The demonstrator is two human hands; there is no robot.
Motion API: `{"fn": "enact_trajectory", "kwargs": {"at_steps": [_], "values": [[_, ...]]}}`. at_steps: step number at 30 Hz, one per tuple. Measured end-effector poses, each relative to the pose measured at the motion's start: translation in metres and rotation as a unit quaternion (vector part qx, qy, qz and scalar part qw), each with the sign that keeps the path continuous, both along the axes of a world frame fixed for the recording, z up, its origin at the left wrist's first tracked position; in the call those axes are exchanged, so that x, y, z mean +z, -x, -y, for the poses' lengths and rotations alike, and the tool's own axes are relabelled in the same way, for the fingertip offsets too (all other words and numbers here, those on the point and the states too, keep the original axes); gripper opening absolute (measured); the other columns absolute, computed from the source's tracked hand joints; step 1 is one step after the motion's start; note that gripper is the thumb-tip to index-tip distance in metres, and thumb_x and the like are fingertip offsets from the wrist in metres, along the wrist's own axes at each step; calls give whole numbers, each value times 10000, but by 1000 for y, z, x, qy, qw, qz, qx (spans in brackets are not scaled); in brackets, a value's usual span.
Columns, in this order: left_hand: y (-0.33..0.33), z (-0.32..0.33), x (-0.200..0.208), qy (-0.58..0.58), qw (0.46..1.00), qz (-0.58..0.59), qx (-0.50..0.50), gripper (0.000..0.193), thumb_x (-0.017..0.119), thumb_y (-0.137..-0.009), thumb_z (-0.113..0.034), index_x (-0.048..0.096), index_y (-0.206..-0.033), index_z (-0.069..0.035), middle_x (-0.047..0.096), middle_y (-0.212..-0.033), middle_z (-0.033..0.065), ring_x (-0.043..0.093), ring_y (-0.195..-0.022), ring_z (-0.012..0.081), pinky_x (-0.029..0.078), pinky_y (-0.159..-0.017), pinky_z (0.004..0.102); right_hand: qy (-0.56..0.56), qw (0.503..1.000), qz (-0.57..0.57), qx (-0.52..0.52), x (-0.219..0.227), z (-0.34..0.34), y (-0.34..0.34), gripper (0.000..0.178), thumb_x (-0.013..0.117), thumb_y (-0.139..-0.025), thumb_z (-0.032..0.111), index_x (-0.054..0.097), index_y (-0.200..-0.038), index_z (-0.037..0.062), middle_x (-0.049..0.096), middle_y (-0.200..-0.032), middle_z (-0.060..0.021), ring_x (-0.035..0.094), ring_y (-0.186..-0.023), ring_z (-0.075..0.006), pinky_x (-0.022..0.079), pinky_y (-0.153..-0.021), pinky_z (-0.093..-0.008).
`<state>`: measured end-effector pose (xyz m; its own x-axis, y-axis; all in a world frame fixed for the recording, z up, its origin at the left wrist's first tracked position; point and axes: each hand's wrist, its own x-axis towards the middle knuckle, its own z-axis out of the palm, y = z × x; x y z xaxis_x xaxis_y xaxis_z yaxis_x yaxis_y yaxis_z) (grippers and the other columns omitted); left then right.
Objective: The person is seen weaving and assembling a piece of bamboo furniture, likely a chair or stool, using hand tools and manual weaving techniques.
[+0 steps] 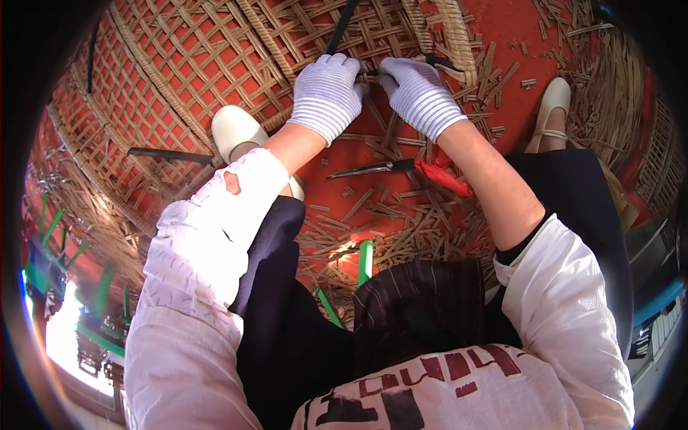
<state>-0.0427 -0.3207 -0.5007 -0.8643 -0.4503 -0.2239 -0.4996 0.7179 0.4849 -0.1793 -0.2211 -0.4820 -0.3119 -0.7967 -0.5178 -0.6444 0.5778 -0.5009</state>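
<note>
My left hand point(326, 93) and my right hand point(421, 93), both in pale grey striped work gloves, are side by side at the edge of a large woven wicker piece point(188, 68). Their fingers are curled round a thin black bar point(444, 63) at that edge. A short dark bit of it shows between the hands, and more sticks out right of my right hand. The gloves hide whether a weaving strand is also in the fingers. Below my hands, scissors point(373, 169) with dark blades and red-wrapped handles lie on the red floor, partly under my right forearm.
Cut wicker pieces point(408, 229) are strewn over the red floor point(502, 29). A bundle of long strands point(609, 93) lies at the right. Black bars point(168, 154) stick out of the woven piece near my left shoe point(236, 130). Green legs point(365, 261) show below me.
</note>
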Motion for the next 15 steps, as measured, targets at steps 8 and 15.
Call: {"fn": "enact_trajectory", "kwargs": {"at_steps": [8, 15], "values": [[0, 2, 3, 3, 1000, 6, -26, 257, 693, -771, -236, 659, -976, -85, 626, -931, 95, 611, -944, 277, 510, -819, 402, 66, 995, -39, 58, -5, -1, 0, 109, 564, -874, 106, 607, -957, 51, 640, -942, -151, 610, -912, -377, 503, -786, -466], [0, 2, 3, -1, 1000, -16, -8, 224, 665, -773, -205, 653, -954, -73, 621, -905, 112, 596, -916, 326, 484, -836, 427, 84, 989, -72, 103, -2, 0, 5, 144, 568, -861, 78, 625, -993, 89, 645, -965, -108, 626, -913, -344, 512, -782, -451]]}}
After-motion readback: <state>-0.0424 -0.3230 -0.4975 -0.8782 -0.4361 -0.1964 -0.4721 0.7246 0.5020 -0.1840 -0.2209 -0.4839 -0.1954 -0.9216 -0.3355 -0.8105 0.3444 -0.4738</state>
